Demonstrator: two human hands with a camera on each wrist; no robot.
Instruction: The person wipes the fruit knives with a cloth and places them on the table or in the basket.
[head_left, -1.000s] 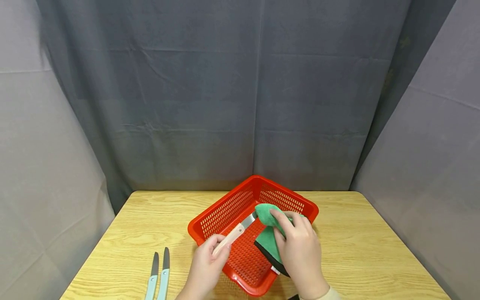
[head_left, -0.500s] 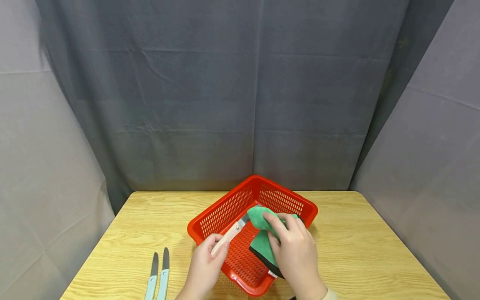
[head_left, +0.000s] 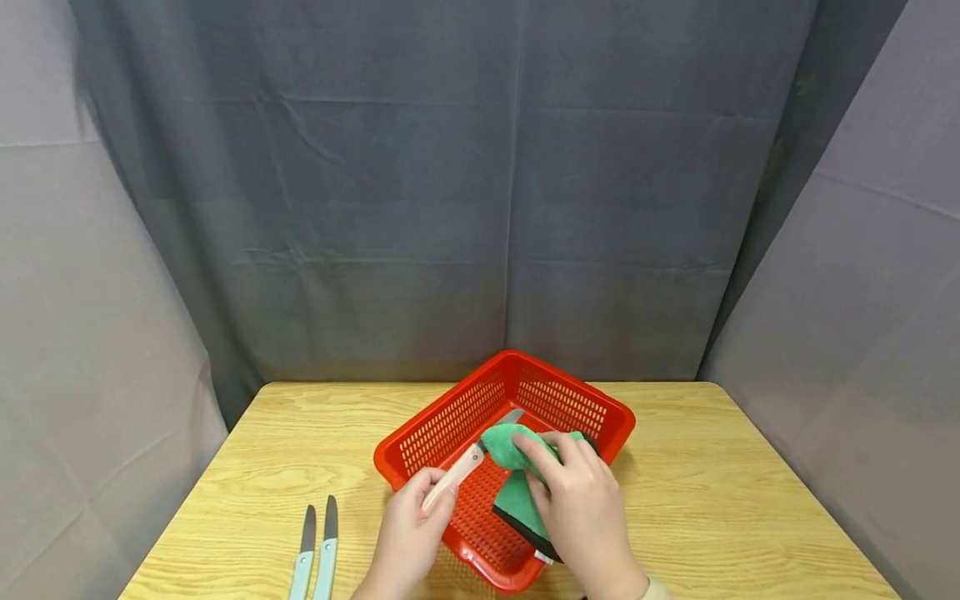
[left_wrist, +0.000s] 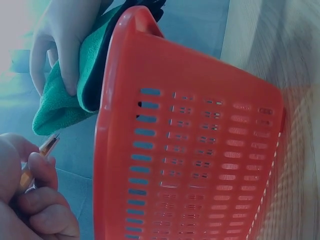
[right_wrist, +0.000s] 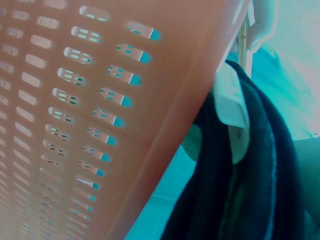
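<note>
Over the red plastic basket (head_left: 615, 421), my left hand (head_left: 408, 525) grips a knife (head_left: 457, 475) by its pale, cream-coloured handle, the blade angled up and away to the right. A green cloth (head_left: 520, 502) with black edging is in my right hand (head_left: 588, 504), folded over the blade close to the handle. The blade's tip pokes out beyond the cloth; the middle of the blade is hidden under it. In the left wrist view, the fingers of the right hand (left_wrist: 62, 45) press into the cloth (left_wrist: 60, 100). The cloth's lower part hangs over the basket's near right side.
Two more knives with light blue handles lie side by side on the wooden table, left of the basket: one knife (head_left: 302, 567) and another knife (head_left: 326, 562). Grey curtains (head_left: 390, 208) stand behind the table and at both sides.
My right hand has slid the cloth down and left along the blade, from its tip toward the handle, so the tip now shows. The left hand has stayed nearly still with the knife.
</note>
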